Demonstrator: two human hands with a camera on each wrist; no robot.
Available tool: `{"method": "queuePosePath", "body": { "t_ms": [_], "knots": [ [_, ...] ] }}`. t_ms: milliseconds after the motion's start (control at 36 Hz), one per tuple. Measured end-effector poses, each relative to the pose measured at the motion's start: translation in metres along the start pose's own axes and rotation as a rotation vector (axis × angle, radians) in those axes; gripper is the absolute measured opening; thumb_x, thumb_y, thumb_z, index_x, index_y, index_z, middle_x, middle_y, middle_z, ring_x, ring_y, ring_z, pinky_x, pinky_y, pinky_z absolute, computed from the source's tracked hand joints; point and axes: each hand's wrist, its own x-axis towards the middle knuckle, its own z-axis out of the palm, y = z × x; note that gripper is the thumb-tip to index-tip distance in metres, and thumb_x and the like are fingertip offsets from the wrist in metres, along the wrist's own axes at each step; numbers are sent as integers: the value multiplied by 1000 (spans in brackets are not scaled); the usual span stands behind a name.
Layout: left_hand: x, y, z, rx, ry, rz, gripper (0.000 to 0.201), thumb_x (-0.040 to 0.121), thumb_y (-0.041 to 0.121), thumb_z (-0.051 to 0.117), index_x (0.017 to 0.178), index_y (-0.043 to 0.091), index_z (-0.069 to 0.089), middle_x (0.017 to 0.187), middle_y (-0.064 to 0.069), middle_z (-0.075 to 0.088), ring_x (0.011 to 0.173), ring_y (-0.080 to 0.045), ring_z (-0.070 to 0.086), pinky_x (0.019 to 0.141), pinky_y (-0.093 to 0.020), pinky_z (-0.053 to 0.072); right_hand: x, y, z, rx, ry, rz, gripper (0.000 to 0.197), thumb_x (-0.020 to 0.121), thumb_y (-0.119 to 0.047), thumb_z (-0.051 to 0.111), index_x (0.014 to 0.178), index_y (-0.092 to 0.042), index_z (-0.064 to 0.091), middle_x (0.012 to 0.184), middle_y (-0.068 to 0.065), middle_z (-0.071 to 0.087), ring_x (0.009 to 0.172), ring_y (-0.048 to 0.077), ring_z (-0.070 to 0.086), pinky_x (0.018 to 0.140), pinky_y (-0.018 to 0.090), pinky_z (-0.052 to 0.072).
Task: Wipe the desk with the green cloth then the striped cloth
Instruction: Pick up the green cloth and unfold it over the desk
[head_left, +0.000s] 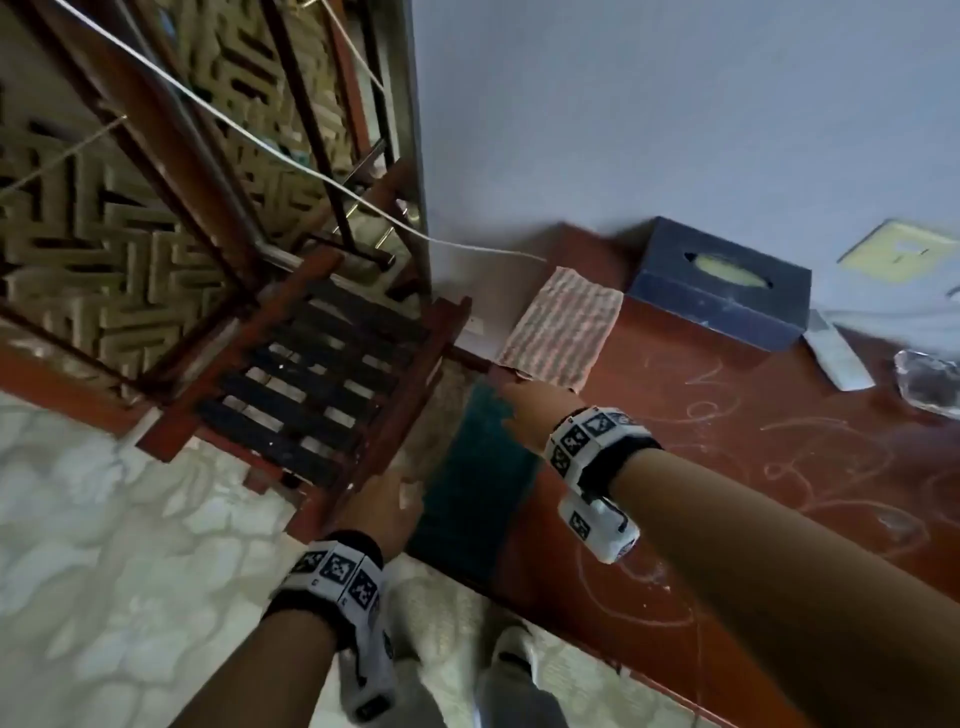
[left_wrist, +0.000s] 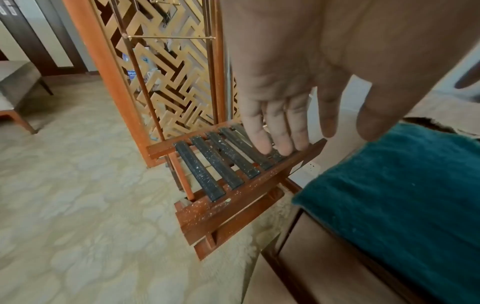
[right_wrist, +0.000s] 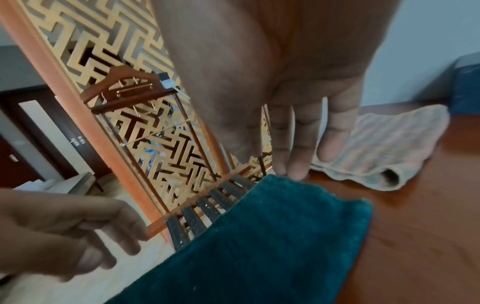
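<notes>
Both hands (head_left: 524, 415) beside green cloth (head_left: 478, 483)

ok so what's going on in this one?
A person stands at a reddish wooden desk marked with chalk scribbles, about to start wiping. The right hand reaches with straight fingers to the far end of the folded dark green cloth at the desk's left edge; no grip on it yet. The left hand hovers open beside that cloth, above a slatted wooden rack. The pink-and-white striped cloth lies untouched further back, next to a dark blue tissue box.
</notes>
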Motion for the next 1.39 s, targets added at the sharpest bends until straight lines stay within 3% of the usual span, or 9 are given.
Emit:
{"method": "queuePosePath", "body": {
  "t_ms": [83,250,389,528,750,944,1083,1194,1389],
  "knots": [
    [6,-7,11,-71,-20,-24,41,93,34,53,131,19,46,130,-7,53,117,-23,51,98,-31,41,18,-6,1,-43,-32,-20,45,100,-20,38,145,-25,34,131,8,54,103,28,60,57,28,43],
    [16,-12,27,-125,-38,-32,50,85,35,65,128,18,47,122,-7,50,113,-23,51,95,-36,45,60,-7,21,-63,35,-48,52,99,-10,37,146,-31,29,137,9,46,96,28,58,62,29,38],
    [16,-16,33,-194,-12,-19,36,84,30,69,114,18,53,109,-3,56,95,-16,55,74,-21,39,71,-6,32,-95,-27,4,48,97,-9,42,141,-25,41,144,6,40,114,29,54,62,27,42],
    [17,-18,29,-263,13,-3,25,81,23,72,98,17,56,93,2,57,87,-15,58,75,-27,48,68,-7,33,-39,29,-21,37,93,-7,45,128,-19,50,121,10,51,99,31,57,71,34,46],
    [12,-19,16,-276,0,86,17,83,20,68,81,20,51,82,0,58,79,-17,57,74,-34,50,49,-4,22,31,49,67,11,91,-8,47,84,-16,45,76,-2,43,76,21,48,57,29,34],
    [-1,-17,-23,-294,27,177,4,89,15,61,89,17,57,79,6,56,73,-6,53,60,-14,38,2,9,10,101,109,180,23,87,-21,63,74,-18,44,76,0,48,76,22,52,62,29,38],
    [-7,-8,-48,-308,53,246,15,90,11,60,102,15,66,95,2,64,90,-14,59,80,-25,48,-37,18,1,135,225,232,9,86,-19,62,83,-15,55,79,4,53,80,25,56,63,28,36],
    [-10,8,-72,-262,79,360,16,91,11,58,105,11,66,97,3,62,89,-9,54,77,-18,40,-66,24,-12,155,303,279,6,87,-20,62,90,-16,66,91,9,67,88,27,62,66,27,37],
    [-15,43,-98,-203,89,508,12,87,20,64,83,9,62,81,-3,62,79,-19,57,66,-27,40,-117,38,-28,165,380,400,18,89,-20,59,99,-15,73,93,9,71,88,27,65,73,31,51]
  ]
}}
